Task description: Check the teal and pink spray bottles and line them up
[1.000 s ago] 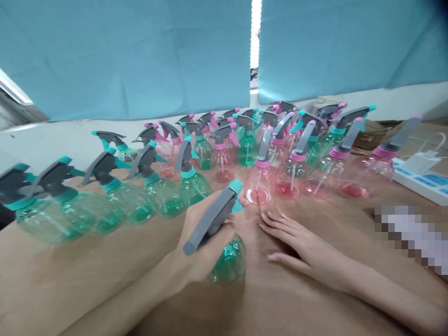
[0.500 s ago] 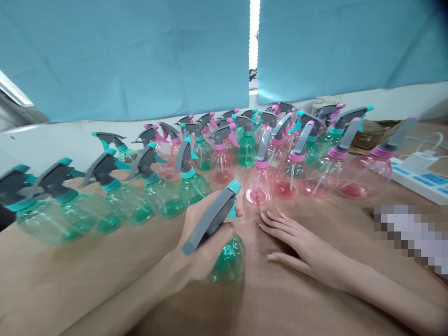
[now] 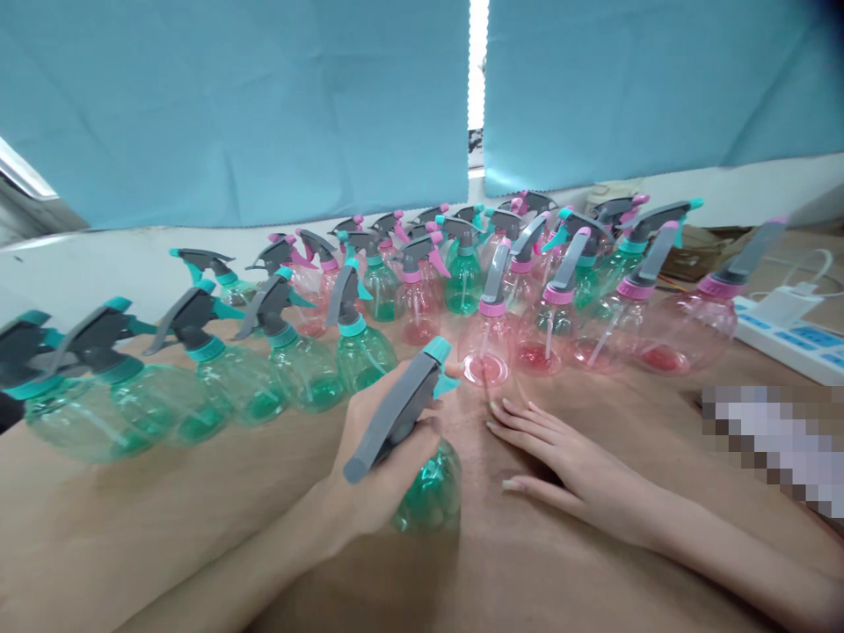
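Observation:
My left hand (image 3: 379,453) is wrapped around the neck of a green spray bottle (image 3: 432,492) standing near the table's front. Its grey sprayer head with a turquoise nozzle tip rises above my fingers, and the turquoise trigger sticks out beyond them. Part of the bottle's body and neck is hidden behind my hand. Lying flat on the table to the right, my right hand (image 3: 560,453) has its fingers stretched out and holds nothing. Just beyond its fingertips stands a pink spray bottle (image 3: 488,347).
A row of green spray bottles (image 3: 307,365) runs along the left. More pink spray bottles (image 3: 607,330) stand at the right, with mixed ones behind. A white power strip (image 3: 791,338) lies far right on the brown table (image 3: 217,519). Blue curtains (image 3: 264,105) hang behind.
The trigger of the held spray bottle shows more clearly, and my left fingers beside it have shifted slightly. My right hand stays in place.

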The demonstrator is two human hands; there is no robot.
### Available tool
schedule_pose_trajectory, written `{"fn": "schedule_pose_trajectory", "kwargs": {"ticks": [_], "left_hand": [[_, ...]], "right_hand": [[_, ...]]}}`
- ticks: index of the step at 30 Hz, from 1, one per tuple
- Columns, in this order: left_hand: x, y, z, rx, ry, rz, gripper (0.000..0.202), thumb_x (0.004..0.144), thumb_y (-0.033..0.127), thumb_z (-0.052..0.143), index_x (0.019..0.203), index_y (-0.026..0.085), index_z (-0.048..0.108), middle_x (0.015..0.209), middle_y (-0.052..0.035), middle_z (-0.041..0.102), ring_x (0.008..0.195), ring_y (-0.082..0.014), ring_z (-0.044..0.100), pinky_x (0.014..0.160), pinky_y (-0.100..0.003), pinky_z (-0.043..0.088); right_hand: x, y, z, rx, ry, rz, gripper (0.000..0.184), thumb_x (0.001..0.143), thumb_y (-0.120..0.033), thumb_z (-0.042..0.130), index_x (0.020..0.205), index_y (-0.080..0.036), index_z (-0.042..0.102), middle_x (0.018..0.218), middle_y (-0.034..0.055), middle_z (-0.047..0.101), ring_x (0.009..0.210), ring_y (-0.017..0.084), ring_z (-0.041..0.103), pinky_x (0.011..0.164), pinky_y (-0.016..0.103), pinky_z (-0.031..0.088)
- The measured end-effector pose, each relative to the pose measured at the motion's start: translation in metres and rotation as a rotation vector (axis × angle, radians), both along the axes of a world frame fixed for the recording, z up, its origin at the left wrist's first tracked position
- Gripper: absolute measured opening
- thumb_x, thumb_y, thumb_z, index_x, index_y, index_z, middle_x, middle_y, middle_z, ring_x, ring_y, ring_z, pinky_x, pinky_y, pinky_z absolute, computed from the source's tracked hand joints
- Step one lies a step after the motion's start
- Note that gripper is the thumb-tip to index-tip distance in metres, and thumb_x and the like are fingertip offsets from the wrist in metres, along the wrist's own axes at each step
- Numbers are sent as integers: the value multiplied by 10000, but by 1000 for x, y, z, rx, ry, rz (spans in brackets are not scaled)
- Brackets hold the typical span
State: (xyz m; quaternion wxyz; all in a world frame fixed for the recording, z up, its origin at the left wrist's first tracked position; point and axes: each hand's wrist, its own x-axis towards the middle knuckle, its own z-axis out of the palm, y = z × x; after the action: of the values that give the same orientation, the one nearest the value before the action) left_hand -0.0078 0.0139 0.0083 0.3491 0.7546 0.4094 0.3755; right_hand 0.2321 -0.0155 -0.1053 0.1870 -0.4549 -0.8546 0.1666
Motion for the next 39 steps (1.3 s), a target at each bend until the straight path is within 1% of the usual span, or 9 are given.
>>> {"fn": "schedule_pose_trajectory", "kwargs": {"ticks": [3, 8, 13, 19, 23, 26, 31, 36, 39], "left_hand": [[1, 0, 1, -41, 9, -2, 223, 731, 211, 492, 943, 228, 562, 712, 28, 509, 658, -151, 537, 640, -279, 469], [1, 1, -1, -16, 28, 7, 131, 691, 208, 490, 815, 231, 526, 683, 32, 512, 658, -161, 555, 634, -289, 476], [1, 3, -1, 15, 31, 13, 89, 693, 205, 477, 771, 221, 518, 686, 29, 534, 668, -161, 577, 619, -283, 474], [1, 2, 0, 21, 56, 3, 163, 707, 199, 469, 850, 213, 548, 705, 26, 534, 703, -166, 587, 618, -275, 474], [1, 2, 0, 11, 59, 4, 151, 709, 200, 467, 844, 215, 531, 665, 36, 487, 693, -172, 581, 594, -272, 451], [1, 3, 0, 13, 61, 13, 141, 707, 210, 467, 834, 217, 528, 675, 31, 493, 698, -175, 578, 589, -275, 443], [1, 3, 1, 20, 70, -7, 203, 706, 182, 466, 886, 220, 551, 677, 34, 498, 693, -170, 571, 592, -277, 439], [0, 2, 1, -8, 31, -16, 179, 742, 178, 481, 895, 225, 561, 683, 38, 499, 709, -164, 578, 643, -283, 455], [-1, 1, 0, -35, 35, -8, 121, 749, 206, 498, 849, 233, 559, 667, 39, 509, 699, -166, 579, 636, -285, 455]], "right_hand": [[0, 0, -1, 4, 1, 6, 633, 912, -487, 502, 1464, -257, 293, 1521, 43, 297, 1405, 264, 232, 1136, 506, 243], [1, 1, -2, 9, 6, 15, 630, 915, -479, 501, 1466, -267, 282, 1521, 44, 297, 1403, 272, 237, 1130, 520, 249], [0, 1, -2, 12, 2, 16, 622, 918, -480, 496, 1463, -259, 295, 1521, 45, 296, 1404, 270, 234, 1132, 519, 243], [0, 1, -1, 9, -21, 12, 625, 921, -490, 484, 1463, -243, 292, 1522, 44, 293, 1406, 260, 231, 1133, 515, 243], [0, 0, -1, 17, -15, 13, 619, 922, -483, 488, 1462, -250, 296, 1520, 46, 298, 1404, 262, 237, 1132, 513, 246], [0, 0, 0, 19, 13, 13, 626, 915, -475, 506, 1463, -261, 293, 1517, 50, 306, 1400, 273, 244, 1129, 520, 249], [-1, -1, 1, 15, 12, 9, 626, 917, -474, 501, 1465, -258, 287, 1516, 50, 306, 1400, 271, 245, 1128, 518, 255], [0, 0, -1, 28, 32, 17, 636, 913, -461, 516, 1469, -279, 269, 1517, 48, 304, 1397, 280, 248, 1129, 521, 251], [0, 0, -1, 23, 26, 20, 635, 915, -463, 511, 1470, -277, 266, 1519, 46, 301, 1400, 276, 242, 1132, 521, 246]]}}
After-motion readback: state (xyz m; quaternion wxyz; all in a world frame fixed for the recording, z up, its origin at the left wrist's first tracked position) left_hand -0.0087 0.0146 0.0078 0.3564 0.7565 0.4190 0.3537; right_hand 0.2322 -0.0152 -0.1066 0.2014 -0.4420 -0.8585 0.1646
